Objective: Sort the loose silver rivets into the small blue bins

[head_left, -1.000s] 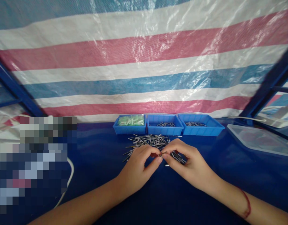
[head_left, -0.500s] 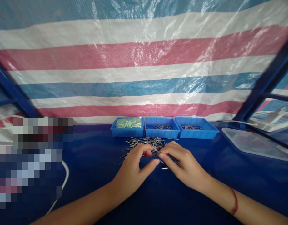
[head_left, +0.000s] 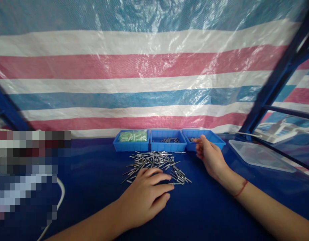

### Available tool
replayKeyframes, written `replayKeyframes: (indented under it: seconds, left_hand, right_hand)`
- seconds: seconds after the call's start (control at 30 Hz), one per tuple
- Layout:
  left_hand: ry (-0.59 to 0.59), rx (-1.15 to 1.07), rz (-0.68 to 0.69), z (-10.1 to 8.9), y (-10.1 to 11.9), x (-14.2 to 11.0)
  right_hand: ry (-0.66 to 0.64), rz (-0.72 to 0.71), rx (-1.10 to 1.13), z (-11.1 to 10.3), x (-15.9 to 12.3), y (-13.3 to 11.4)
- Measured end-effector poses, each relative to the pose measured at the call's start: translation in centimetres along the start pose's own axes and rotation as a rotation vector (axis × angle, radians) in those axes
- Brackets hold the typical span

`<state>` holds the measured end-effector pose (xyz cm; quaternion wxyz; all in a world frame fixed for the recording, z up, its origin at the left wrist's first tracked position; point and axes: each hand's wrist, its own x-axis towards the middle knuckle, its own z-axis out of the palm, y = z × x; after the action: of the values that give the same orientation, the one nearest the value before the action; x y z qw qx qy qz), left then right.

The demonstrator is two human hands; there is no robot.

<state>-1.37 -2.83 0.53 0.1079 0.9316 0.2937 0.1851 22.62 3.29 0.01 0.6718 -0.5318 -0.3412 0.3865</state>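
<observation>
A loose heap of blind rivets (head_left: 150, 160) lies on the blue tabletop in front of me. My left hand (head_left: 151, 194) rests palm down at the heap's near edge, fingers spread. A single rivet (head_left: 178, 183) lies by its fingertips. My right hand (head_left: 211, 155) is raised at the front of the right blue bin (head_left: 214, 142), its fingers curled; what they hold, if anything, is too small to make out. Some rivets (head_left: 193, 139) show in that bin, partly behind the hand. In the middle blue bin (head_left: 167, 147) are more rivets (head_left: 171, 140).
The left blue bin (head_left: 130, 146) contains green and whitish pieces (head_left: 133, 136), seemingly in clear plastic. A clear plastic lid (head_left: 260, 155) lies at the right. A white cable (head_left: 61, 190) runs along the left, beside a blurred area. Striped sheeting (head_left: 144, 67) hangs behind the bins.
My hands were together over the heap and have parted. The right has gone forward and right to the right bin. The left has come down flat with its fingers spreading.
</observation>
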Motion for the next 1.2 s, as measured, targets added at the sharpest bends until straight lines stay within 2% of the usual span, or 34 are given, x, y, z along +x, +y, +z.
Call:
replayKeyframes:
  seconds: [0.1,0.27,0.33,0.5,0.6,0.7,0.83,1.03,1.2]
  left_hand:
    - [0.017,0.016,-0.021,0.2,-0.1,0.1]
    - [0.1,-0.005,-0.05,0.8,-0.8,-0.1]
    - [0.123,-0.022,-0.056,0.9,-1.2,-0.1]
    - [0.172,-0.051,-0.102,0.9,-1.4,0.0]
    - [0.283,-0.121,-0.165,0.8,-1.4,0.1]
    - [0.401,-0.229,-0.22,0.7,-1.4,0.3]
    - [0.467,-0.316,-0.249,0.5,-1.5,0.4]
    - [0.42,-0.352,-0.225,0.4,-1.4,0.3]
    - [0.399,-0.353,-0.21,0.3,-1.1,0.3]
  right_hand:
    - [-0.032,0.024,0.009,0.3,-0.6,-0.1]
    - [-0.185,-0.038,-0.118,1.3,-2.6,-0.3]
    - [-0.236,-0.112,-0.221,1.5,-3.1,-0.3]
    - [-0.429,-0.409,-0.514,1.6,-4.0,-0.4]
    - [-0.609,-0.542,-0.573,1.8,-5.0,-0.5]
    - [-0.748,-0.615,-0.589,2.1,-6.0,-0.5]
    - [-0.765,-0.605,-0.564,2.4,-6.9,-0.4]
    - [-0.732,-0.5,-0.462,2.5,-7.3,-0.3]
    - [-0.714,-0.48,-0.425,2.6,-7.5,-0.4]
